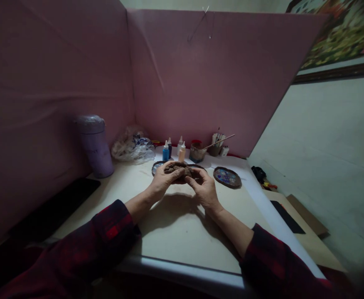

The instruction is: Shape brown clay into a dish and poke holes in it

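Note:
Both hands hold a dark brown, lumpy clay-like piece (179,169) above the pale table. My left hand (164,179) grips its left side, thumb across the near face. At its right side, my right hand (204,187) pinches it between thumb and fingers. Just behind the piece, two dark-rimmed dishes are partly hidden by it and by the hands. A brown-rimmed round dish (227,177) with blue, mottled contents lies to the right of my right hand.
Behind the hands stand a blue bottle (166,153), an orange bottle (182,154), a jar (197,153) with a brush across it and a holder of pens. A purple tumbler (97,150) and crumpled plastic bag (134,147) stand left. Pink panels (219,79) enclose the table's back and left.

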Demonstrator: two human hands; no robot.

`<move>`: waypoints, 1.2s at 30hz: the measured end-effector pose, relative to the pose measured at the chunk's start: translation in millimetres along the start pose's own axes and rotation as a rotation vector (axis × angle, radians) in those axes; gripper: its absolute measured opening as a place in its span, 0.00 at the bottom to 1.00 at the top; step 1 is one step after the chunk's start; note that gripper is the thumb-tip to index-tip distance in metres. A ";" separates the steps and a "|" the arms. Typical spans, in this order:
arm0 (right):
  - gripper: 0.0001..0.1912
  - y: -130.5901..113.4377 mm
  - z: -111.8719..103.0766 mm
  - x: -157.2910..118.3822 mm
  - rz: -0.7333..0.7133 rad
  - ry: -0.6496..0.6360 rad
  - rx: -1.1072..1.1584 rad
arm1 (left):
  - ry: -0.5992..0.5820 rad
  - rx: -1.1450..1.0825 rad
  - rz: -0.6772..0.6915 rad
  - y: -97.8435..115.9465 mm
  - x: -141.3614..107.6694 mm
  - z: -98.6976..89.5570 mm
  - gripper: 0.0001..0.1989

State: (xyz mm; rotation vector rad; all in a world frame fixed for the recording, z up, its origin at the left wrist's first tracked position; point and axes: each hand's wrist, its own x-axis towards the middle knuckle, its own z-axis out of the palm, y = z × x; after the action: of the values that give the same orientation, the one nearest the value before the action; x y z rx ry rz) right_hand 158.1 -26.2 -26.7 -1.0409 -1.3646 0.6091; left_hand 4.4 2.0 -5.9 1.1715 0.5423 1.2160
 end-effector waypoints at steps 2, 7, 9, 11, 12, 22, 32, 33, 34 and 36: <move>0.17 0.1 0.4 0.0 0.016 0.008 0.025 | 0.009 -0.008 -0.005 -0.6 -0.4 0.3 0.24; 0.14 -3.1 2.3 -2.0 0.055 0.043 0.109 | 0.005 -0.010 -0.009 -3.1 -2.0 1.7 0.25; 0.13 -6.2 3.6 -3.5 0.075 0.057 0.125 | 0.011 -0.002 -0.011 -4.9 -2.5 2.1 0.24; 0.12 -9.5 4.9 -4.6 0.099 0.074 0.147 | 0.025 0.001 -0.017 -6.8 -2.9 2.4 0.25; 0.12 -10.8 5.4 -4.9 0.112 0.081 0.155 | 0.034 -0.002 -0.023 -7.6 -3.0 2.6 0.25; 0.16 -10.0 -2.5 3.1 0.390 0.157 0.274 | -0.069 -0.235 -0.308 6.8 -2.6 6.9 0.33; 0.16 -6.3 -6.1 3.4 0.452 0.073 0.314 | -0.108 -0.285 -0.408 1.1 1.4 -3.3 0.24; 0.16 -6.1 -6.2 3.4 0.447 0.066 0.305 | -0.129 -0.279 -0.401 1.0 1.1 -3.8 0.24; 0.17 -6.1 -6.3 3.4 0.439 0.067 0.294 | -0.150 -0.269 -0.394 0.9 0.6 -4.3 0.24; 0.16 -6.3 -6.5 3.4 0.402 0.080 0.262 | -0.194 -0.243 -0.376 0.4 -0.4 -4.9 0.25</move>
State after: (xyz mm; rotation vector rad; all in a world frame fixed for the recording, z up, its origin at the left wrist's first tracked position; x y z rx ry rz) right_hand 163.5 -27.7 -18.8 -1.1173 -0.9784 1.0034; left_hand 0.0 3.5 -7.5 0.9181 0.4310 0.8108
